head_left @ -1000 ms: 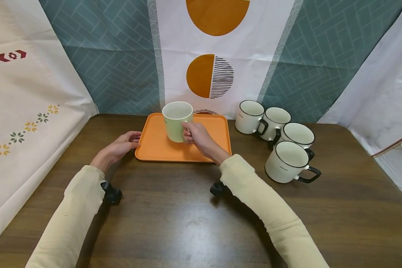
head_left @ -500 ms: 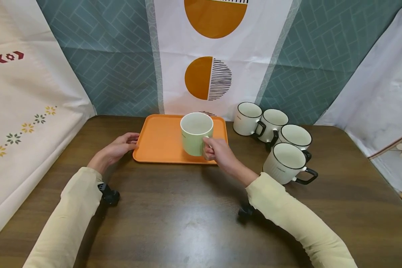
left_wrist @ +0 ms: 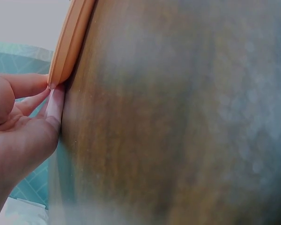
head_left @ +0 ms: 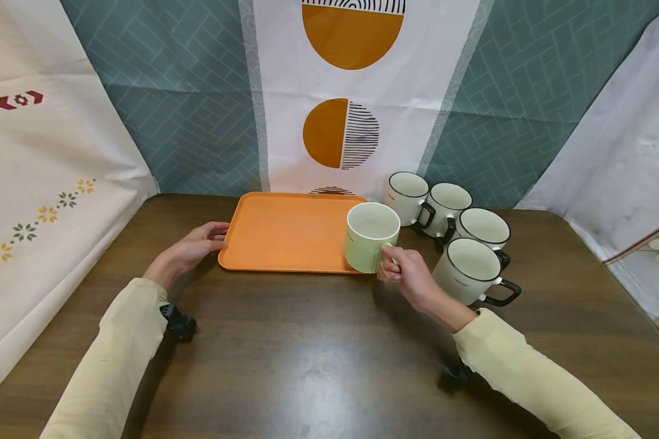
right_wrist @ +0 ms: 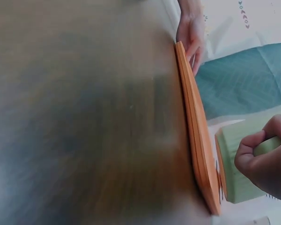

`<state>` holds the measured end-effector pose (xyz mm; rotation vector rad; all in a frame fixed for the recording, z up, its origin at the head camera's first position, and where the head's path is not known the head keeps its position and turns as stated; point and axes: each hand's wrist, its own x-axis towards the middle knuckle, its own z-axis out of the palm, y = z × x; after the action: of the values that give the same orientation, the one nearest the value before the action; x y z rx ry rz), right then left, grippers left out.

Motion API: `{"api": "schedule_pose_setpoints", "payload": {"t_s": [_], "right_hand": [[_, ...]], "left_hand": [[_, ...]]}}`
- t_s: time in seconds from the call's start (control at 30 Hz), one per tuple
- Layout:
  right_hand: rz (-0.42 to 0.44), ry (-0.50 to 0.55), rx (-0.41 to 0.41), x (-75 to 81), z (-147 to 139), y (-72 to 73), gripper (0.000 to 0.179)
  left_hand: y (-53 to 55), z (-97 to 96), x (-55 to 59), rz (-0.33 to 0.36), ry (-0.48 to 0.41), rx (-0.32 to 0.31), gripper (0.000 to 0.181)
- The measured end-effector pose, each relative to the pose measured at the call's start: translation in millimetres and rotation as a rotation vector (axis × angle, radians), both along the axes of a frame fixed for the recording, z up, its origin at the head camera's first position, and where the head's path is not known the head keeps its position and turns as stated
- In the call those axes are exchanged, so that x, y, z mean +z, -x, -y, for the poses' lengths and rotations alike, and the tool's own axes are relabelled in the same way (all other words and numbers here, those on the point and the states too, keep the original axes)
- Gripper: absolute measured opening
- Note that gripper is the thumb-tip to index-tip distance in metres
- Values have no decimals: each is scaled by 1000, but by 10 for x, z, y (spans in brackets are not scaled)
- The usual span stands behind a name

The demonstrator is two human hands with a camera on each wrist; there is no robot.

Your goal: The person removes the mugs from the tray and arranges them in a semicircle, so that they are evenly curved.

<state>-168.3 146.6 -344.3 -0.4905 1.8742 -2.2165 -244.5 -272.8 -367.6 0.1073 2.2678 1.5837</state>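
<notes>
My right hand grips a light green mug by its handle. The mug is upright and overlaps the right end of the orange tray in the head view. From the right wrist, the mug's base shows a narrow gap above the tray's surface. Fairly straight fingers of my left hand touch the tray's left edge. In the left wrist view, its thumb and fingertips lie right at the tray's corner.
Several white mugs with black rims and handles stand close together on the right: a back one, two between, and the nearest mug. The brown wooden table extends toward me. A patterned cloth hangs behind.
My right hand has carried the green mug rightward and toward me, from over the tray's middle to its right end. My left hand has stayed at the tray's left edge.
</notes>
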Motion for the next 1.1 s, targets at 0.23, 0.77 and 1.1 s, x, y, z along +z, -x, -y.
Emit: {"api": "schedule_pose_setpoints", "payload": {"t_s": [0.23,0.77,1.1], "right_hand": [[-47,-12,37,-42,-273,-142,40],[-73,-28,89,-152,-682,-317,40],[-110,7,271,-236,-880,-353,39]], "left_hand": [[-14,-15,3,-5,-1,-1,60],[5,-21,13,-13,3,-15,62],[5,-27,-5,-15,3,-16,60]]}}
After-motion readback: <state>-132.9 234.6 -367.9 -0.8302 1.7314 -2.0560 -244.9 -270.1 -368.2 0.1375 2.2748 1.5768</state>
